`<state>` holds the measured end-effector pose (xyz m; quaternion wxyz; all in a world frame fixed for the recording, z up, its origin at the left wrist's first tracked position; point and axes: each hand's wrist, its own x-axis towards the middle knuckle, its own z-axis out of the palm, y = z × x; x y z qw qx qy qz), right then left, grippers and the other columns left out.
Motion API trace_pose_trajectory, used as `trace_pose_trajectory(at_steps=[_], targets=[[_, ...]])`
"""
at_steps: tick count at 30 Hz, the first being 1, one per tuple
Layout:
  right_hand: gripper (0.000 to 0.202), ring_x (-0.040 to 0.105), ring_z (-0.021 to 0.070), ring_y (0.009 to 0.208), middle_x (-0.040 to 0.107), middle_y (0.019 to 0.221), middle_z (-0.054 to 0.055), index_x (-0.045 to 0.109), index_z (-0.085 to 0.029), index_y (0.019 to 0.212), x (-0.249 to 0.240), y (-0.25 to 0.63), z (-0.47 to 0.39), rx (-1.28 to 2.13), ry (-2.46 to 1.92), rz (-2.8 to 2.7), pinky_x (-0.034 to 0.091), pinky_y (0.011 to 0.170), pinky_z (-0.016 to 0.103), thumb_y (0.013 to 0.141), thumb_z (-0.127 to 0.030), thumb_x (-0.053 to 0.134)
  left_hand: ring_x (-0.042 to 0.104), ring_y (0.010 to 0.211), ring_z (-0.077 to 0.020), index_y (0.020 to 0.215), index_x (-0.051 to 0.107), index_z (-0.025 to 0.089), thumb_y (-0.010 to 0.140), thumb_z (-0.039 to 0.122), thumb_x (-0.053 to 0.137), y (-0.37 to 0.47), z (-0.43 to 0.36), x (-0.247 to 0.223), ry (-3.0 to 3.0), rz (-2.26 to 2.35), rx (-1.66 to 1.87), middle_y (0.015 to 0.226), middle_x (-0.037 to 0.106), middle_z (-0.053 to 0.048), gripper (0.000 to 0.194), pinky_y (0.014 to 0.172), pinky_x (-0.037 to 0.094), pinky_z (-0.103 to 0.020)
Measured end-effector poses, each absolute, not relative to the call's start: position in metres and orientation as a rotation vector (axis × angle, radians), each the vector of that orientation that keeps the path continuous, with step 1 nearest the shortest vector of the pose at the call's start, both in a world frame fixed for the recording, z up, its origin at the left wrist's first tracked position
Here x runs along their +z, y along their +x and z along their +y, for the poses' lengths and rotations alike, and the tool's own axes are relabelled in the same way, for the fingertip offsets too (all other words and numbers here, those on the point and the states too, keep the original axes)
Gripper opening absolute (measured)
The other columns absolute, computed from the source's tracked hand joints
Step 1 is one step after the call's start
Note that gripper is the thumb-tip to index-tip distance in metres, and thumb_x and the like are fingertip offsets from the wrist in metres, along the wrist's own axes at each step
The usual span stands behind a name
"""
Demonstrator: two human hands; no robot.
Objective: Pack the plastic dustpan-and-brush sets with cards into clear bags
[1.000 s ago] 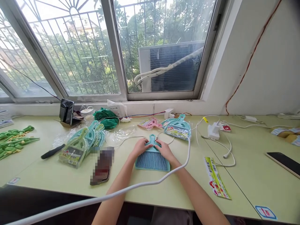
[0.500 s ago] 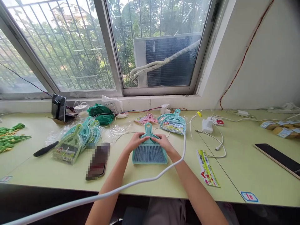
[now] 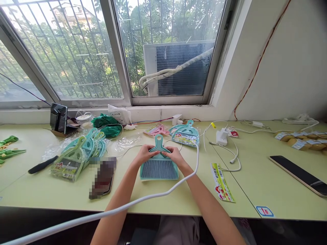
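A teal hand brush (image 3: 158, 166) with grey bristles lies nested on a teal dustpan (image 3: 159, 178), bristles toward me, handle pointing to the window. My left hand (image 3: 145, 155) grips the left side of the set, thumb on top near the base of the handle. On the opposite side my right hand (image 3: 175, 156) holds it the same way, its thumb close to the other. The fingers beneath are hidden. Beyond the handle lie a pink dustpan set (image 3: 157, 130) and a bagged teal set (image 3: 186, 134). A printed card (image 3: 222, 183) rests to the right.
Several bagged brush sets (image 3: 74, 153) are piled at left beside a black-handled tool (image 3: 43, 165) and a blurred phone (image 3: 103, 178). A white cable (image 3: 143, 200) crosses in front of my arms. A white adapter (image 3: 221, 136) and a dark tablet (image 3: 297, 173) lie at right.
The view has shifted slightly to the right, so everything appears a little further left. Both hands keep the same grip on the brush and dustpan.
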<state>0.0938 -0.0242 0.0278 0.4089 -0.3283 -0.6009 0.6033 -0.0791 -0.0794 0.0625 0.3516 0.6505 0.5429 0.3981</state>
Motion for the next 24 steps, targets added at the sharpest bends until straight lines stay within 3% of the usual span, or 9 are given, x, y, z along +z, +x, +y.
trace_pose_trajectory(at_steps=[15, 20, 24], targets=[[0.037, 0.058, 0.0156, 0.060, 0.062, 0.062, -0.002, 0.064, -0.019, 0.089, 0.014, 0.095, -0.021, 1.284, -1.057, -1.594, 0.043, 0.057, 0.026, 0.057, -0.035, 0.076, 0.025, 0.054, -0.0071, 0.057, 0.042, 0.016, 0.064, 0.055, 0.072, -0.080, -0.076, 0.058, 1.681, 1.380, 0.987, 0.058, 0.028, 0.006, 0.049, 0.049, 0.018, -0.022], [0.039, 0.058, 0.0157, 0.059, 0.061, 0.063, -0.001, 0.062, -0.019, 0.083, 0.015, 0.099, -0.017, 1.251, -1.052, -1.595, 0.042, 0.053, 0.026, 0.055, -0.041, 0.079, 0.028, 0.056, -0.0076, 0.062, 0.049, 0.014, 0.068, 0.054, 0.069, -0.076, -0.074, 0.054, 1.665, 1.389, 1.015, 0.060, 0.033, 0.004, 0.045, 0.050, 0.020, -0.022], [0.039, 0.061, 0.0167, 0.065, 0.065, 0.071, 0.000, 0.065, -0.021, 0.090, 0.025, 0.105, -0.017, 1.261, -0.996, -1.685, 0.045, 0.059, 0.027, 0.061, -0.044, 0.077, 0.031, 0.058, -0.0086, 0.063, 0.053, 0.013, 0.069, 0.056, 0.067, -0.067, -0.079, 0.059, 1.713, 1.426, 1.051, 0.060, 0.034, 0.003, 0.046, 0.051, 0.022, -0.022]])
